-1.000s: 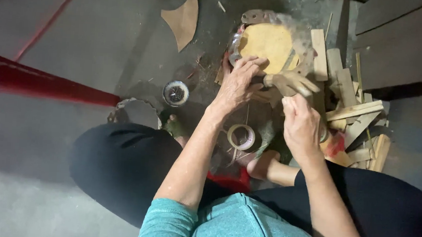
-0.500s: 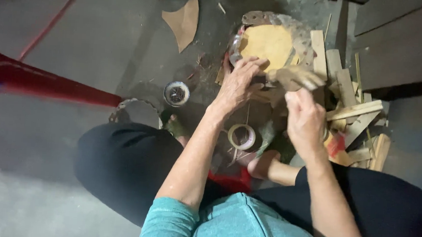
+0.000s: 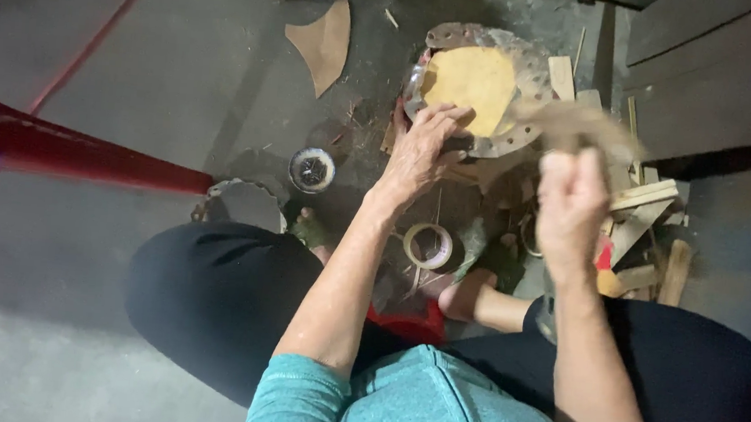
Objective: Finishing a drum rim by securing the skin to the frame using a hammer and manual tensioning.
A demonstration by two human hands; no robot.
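- Left hand (image 3: pixel 419 148) lies spread on the near rim of the round disc (image 3: pixel 477 86), fingers loose.
- Right hand (image 3: pixel 570 198), right of the disc, is clenched on a blurred tan piece (image 3: pixel 575 124) (probably light, stiff; take by its end).

There are two hands, the left hand (image 3: pixel 421 148) and the right hand (image 3: pixel 572 207). One round metal plate (image 3: pixel 526 72) lies under the left hand. One tape ring (image 3: pixel 427 245) lies between the hands. One small round tin (image 3: pixel 311 169) sits left of the left hand. Several wood sticks (image 3: pixel 650 197) lie right of the right hand.
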